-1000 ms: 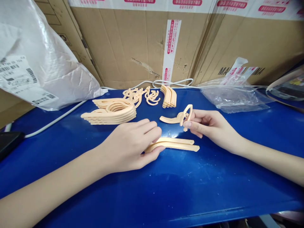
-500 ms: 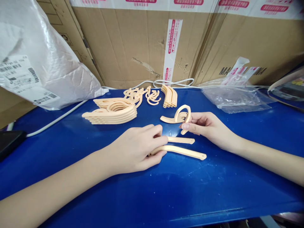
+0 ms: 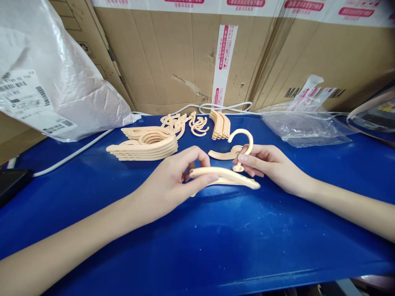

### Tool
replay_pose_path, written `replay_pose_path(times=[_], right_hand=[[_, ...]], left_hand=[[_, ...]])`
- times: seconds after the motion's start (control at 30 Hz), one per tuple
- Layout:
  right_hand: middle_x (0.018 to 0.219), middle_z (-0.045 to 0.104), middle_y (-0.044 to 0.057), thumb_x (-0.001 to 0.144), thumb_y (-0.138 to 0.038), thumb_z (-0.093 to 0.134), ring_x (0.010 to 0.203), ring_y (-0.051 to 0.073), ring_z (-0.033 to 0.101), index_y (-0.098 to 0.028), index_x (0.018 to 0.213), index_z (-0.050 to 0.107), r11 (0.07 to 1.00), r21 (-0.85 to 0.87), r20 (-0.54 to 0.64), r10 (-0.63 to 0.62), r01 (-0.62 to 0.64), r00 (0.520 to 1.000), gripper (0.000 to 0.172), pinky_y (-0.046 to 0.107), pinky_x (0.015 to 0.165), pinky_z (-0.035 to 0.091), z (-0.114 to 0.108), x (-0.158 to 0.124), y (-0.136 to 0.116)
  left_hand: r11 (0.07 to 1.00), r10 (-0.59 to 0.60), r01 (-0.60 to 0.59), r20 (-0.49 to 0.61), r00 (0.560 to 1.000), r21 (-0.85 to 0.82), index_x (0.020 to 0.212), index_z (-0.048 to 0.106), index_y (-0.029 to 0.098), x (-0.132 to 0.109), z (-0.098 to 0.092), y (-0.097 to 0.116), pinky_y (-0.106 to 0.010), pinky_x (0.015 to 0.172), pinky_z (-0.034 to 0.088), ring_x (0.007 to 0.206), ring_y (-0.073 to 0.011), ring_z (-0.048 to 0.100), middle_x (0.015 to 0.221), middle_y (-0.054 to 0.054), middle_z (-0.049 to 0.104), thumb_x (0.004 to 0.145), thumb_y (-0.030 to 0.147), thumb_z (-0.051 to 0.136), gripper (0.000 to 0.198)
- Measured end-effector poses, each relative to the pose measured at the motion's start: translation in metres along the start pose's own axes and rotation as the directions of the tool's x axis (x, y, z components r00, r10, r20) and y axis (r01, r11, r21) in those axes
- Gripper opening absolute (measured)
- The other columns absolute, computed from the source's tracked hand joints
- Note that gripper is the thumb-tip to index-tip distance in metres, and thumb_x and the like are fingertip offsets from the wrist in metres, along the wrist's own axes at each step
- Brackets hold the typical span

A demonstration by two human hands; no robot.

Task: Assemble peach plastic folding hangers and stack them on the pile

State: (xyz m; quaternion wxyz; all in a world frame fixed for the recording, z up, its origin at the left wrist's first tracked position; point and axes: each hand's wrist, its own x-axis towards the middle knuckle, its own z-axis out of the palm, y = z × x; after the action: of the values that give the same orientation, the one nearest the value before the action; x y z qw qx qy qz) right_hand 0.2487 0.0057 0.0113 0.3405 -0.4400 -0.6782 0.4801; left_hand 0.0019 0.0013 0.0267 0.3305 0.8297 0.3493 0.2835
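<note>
My left hand pinches a long curved peach plastic arm piece by its left end and holds it a little above the blue table. A second arm piece shows just under it. My right hand grips a peach plastic hook by its stem, upright, with the stem's foot right above the raised arm piece. A short curved peach piece lies on the table behind the hook.
A stack of peach hanger parts lies at the back left, with loose hooks and a bundle of curved pieces behind. A white bag, a white cable, cardboard boxes, clear plastic bags and a black object border the table.
My left hand has lifted one arm piece off the table, away from the other. My right hand has turned the hook upright and brought its stem over that piece.
</note>
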Motion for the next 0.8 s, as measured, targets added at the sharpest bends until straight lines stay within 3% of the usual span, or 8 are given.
replay_pose_path(times=[0.17, 0.23, 0.37, 0.5, 0.57, 0.63, 0.7, 0.8], right_hand=[[0.065, 0.055, -0.002, 0.089, -0.041, 0.063, 0.055, 0.006, 0.042, -0.016, 0.08, 0.068, 1.0, 0.018, -0.006, -0.021, 0.021, 1.0, 0.027, 0.022, 0.048, 0.03, -0.001, 0.001, 0.002], [0.066, 0.056, -0.002, 0.089, -0.039, 0.063, 0.054, 0.005, 0.041, -0.016, 0.081, 0.069, 0.999, 0.028, 0.003, -0.032, 0.032, 0.999, 0.025, 0.022, 0.048, 0.03, -0.001, 0.002, 0.003], [0.062, 0.055, -0.002, 0.088, -0.041, 0.064, 0.051, 0.006, 0.043, -0.015, 0.082, 0.069, 0.999, 0.017, 0.016, -0.035, 0.035, 0.999, 0.027, 0.022, 0.047, 0.03, -0.002, 0.002, 0.004], [0.066, 0.059, -0.001, 0.086, -0.042, 0.066, 0.054, 0.007, 0.049, -0.016, 0.084, 0.07, 1.0, 0.009, 0.029, -0.026, 0.026, 0.999, 0.027, 0.022, 0.046, 0.033, -0.001, 0.002, 0.003], [0.066, 0.061, -0.001, 0.085, -0.04, 0.067, 0.054, 0.007, 0.05, -0.016, 0.085, 0.071, 1.0, 0.012, 0.043, -0.027, 0.027, 0.999, 0.024, 0.022, 0.047, 0.036, -0.001, 0.002, 0.002], [0.068, 0.063, -0.001, 0.083, -0.038, 0.069, 0.053, 0.007, 0.051, -0.016, 0.088, 0.069, 0.999, 0.035, 0.048, -0.023, 0.021, 0.999, 0.022, 0.022, 0.048, 0.039, 0.0, 0.003, 0.002], [0.074, 0.066, 0.0, 0.082, -0.036, 0.071, 0.053, 0.007, 0.053, -0.017, 0.088, 0.065, 0.997, 0.074, 0.043, -0.017, 0.014, 0.999, 0.021, 0.022, 0.048, 0.04, 0.0, 0.003, 0.003], [0.071, 0.065, -0.003, 0.079, -0.032, 0.074, 0.053, 0.007, 0.056, -0.018, 0.086, 0.057, 0.992, 0.129, 0.039, -0.016, 0.011, 0.999, 0.023, 0.021, 0.047, 0.04, -0.001, 0.003, 0.004]], left_hand=[[0.94, -0.155, 0.134, -0.045, 0.987, -0.314, 0.09, 0.058, 0.019, 0.005, -0.004, 0.0, -0.018, 0.044, 0.036, 0.054, -0.0067, 0.041, 0.071, 0.004, 0.047, 0.09, 0.033, 0.057, 0.015], [0.896, -0.187, 0.154, -0.039, 0.982, -0.416, 0.091, 0.06, 0.019, 0.005, -0.005, -0.003, -0.018, 0.044, 0.039, 0.057, -0.008, 0.046, 0.073, 0.002, 0.051, 0.088, 0.034, 0.058, 0.015], [0.793, -0.226, 0.18, -0.007, 0.974, -0.583, 0.088, 0.064, 0.018, 0.007, -0.005, -0.01, -0.022, 0.059, 0.053, 0.078, -0.0139, 0.061, 0.086, -0.003, 0.063, 0.087, 0.03, 0.06, 0.013], [0.713, -0.287, 0.222, 0.013, 0.958, -0.665, 0.086, 0.061, 0.017, 0.008, -0.006, -0.01, -0.023, 0.067, 0.056, 0.074, -0.0118, 0.063, 0.083, -0.002, 0.065, 0.089, 0.029, 0.058, 0.012], [0.751, -0.304, 0.244, 0.006, 0.953, -0.614, 0.087, 0.058, 0.017, 0.008, -0.005, -0.01, -0.019, 0.052, 0.05, 0.058, -0.0084, 0.056, 0.074, 0.0, 0.062, 0.092, 0.033, 0.055, 0.017], [0.851, -0.294, 0.244, -0.036, 0.955, -0.465, 0.087, 0.056, 0.018, 0.006, -0.002, -0.011, -0.017, 0.042, 0.038, 0.047, -0.0059, 0.044, 0.065, 0.004, 0.055, 0.095, 0.038, 0.052, 0.022], [0.944, -0.249, 0.224, -0.074, 0.966, -0.243, 0.089, 0.057, 0.018, 0.005, 0.001, -0.013, -0.018, 0.043, 0.034, 0.048, -0.0063, 0.04, 0.063, 0.005, 0.053, 0.096, 0.041, 0.05, 0.025], [0.981, -0.182, 0.185, -0.058, 0.982, 0.051, 0.096, 0.06, 0.02, 0.003, 0.005, -0.015, -0.021, 0.052, 0.037, 0.056, -0.0091, 0.049, 0.066, 0.005, 0.057, 0.096, 0.044, 0.046, 0.027]])
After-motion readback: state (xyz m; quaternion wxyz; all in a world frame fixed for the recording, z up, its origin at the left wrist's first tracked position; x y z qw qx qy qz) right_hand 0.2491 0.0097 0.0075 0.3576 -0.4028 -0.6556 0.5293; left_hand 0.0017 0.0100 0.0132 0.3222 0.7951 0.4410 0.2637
